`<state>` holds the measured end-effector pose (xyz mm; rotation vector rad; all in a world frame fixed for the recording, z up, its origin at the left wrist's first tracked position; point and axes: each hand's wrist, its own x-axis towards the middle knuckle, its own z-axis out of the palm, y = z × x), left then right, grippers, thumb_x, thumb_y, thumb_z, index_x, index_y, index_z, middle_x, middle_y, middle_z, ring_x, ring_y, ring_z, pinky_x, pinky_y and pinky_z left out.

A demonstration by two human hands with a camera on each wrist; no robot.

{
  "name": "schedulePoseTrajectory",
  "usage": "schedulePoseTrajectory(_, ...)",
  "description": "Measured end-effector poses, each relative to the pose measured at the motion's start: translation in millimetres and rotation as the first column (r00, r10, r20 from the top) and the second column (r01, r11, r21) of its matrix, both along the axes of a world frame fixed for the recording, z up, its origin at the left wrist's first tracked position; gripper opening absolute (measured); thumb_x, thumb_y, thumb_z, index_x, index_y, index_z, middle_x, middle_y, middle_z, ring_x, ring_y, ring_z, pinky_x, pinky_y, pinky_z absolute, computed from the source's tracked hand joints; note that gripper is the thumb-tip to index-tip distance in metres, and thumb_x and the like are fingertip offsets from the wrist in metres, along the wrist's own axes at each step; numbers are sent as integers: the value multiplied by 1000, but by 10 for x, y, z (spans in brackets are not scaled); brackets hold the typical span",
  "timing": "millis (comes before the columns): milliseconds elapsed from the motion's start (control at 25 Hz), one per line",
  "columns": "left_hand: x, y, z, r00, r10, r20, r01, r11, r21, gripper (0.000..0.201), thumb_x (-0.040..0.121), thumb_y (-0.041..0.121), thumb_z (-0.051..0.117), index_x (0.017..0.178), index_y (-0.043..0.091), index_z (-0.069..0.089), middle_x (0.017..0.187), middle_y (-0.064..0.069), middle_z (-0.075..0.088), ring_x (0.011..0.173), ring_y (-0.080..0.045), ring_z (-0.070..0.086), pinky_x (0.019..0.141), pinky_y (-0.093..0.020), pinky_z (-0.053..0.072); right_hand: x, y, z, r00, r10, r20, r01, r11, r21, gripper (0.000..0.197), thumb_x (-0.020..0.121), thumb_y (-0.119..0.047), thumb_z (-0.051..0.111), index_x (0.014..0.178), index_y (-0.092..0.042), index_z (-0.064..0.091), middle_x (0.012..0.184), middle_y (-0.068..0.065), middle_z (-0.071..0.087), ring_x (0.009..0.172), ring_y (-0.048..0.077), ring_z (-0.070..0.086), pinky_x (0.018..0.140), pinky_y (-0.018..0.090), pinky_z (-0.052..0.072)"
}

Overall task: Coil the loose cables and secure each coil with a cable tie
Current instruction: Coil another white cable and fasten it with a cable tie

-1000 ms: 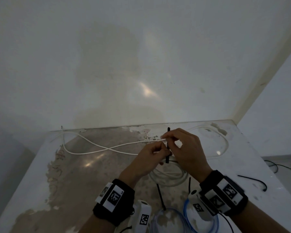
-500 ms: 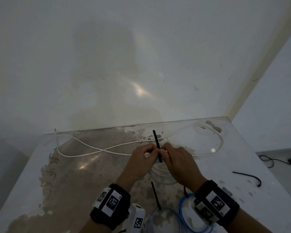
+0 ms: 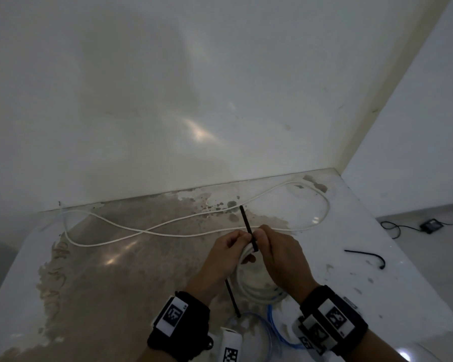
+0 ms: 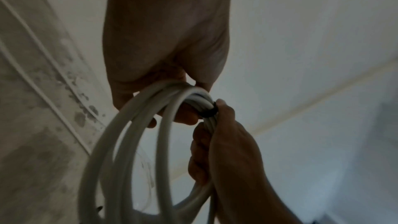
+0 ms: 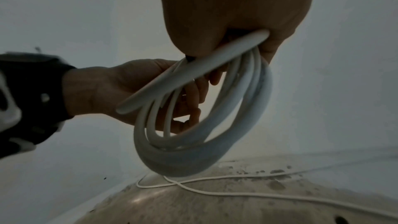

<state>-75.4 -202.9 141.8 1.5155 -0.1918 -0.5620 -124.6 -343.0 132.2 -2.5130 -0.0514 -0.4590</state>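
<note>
Worktop [image 3: 94,288] of stained pale stone carries everything we see. Above its near middle, our hands hold the coiled white round cable [image 4: 137,142]: left hand [image 3: 225,254] and right hand [image 3: 280,254] both pinch the bundle where the thin black plastic cable tie [image 3: 247,227] wraps it. We judge the tie should be drawn snug while the loops stay stacked. Behind the coil, a long loose white cable [image 3: 168,226] lies uncoiled.

- Dim, flat, greyish light in every view.
- Soft glare patches on the wall [image 3: 198,130] and glossy tabletop [image 3: 110,261].
- Wide-angle bending at the head view's edges.
- Wrist views dark, grainy; the hands [image 4: 165,37] shadowed, the coil [image 5: 193,156] motion-blurred.
</note>
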Motion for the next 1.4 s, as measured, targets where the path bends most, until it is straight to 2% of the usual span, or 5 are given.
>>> schedulePoseTrajectory(320,-189,-114,-156,892,-356,279,291,924,250,16,97,34,56,98,24,68,86,15,67,81,4,63,75,-12,46,-334,-147,66,951,-31,-307,228,740,632,22,103,-28,47,97,-17,65,73,-4,63,61,7,59,54,18,46)
schedulePoseTrajectory(480,-255,7,-132,890,-361,279,318,929,188,15,97,27,57,85,25,66,74,22,66,73,6,61,72,-14,44,-358,-63,64,970,-107,-218,208,829,520,18,97,-22,61,81,-16,69,73,2,66,64,24,64,61,37,52)
schedulePoseTrajectory(760,-240,82,-66,892,-279,355,222,956,192,24,94,34,59,71,32,58,73,18,63,76,2,60,76,-24,46,-286,16,188,965,-204,-166,263,771,580,24,91,-19,70,71,-5,70,64,0,67,57,10,65,59,25,50)
schedulePoseTrajectory(1080,-248,-105,-163,970,-195,145,172,972,158,26,96,39,55,116,22,56,94,-4,67,68,-8,61,65,-23,46,-629,-305,261,890,131,-436,185,771,609,29,102,-32,49,97,-9,65,76,4,67,64,20,64,64,26,54)
schedulePoseTrajectory(1400,-541,-308,-474,972,-230,-36,232,938,257,22,103,32,41,110,18,56,79,0,62,62,-12,67,64,-32,56,-852,-635,-164,861,59,-505,415,493,765,38,104,-38,40,88,-15,66,75,11,56,61,23,58,62,33,52)
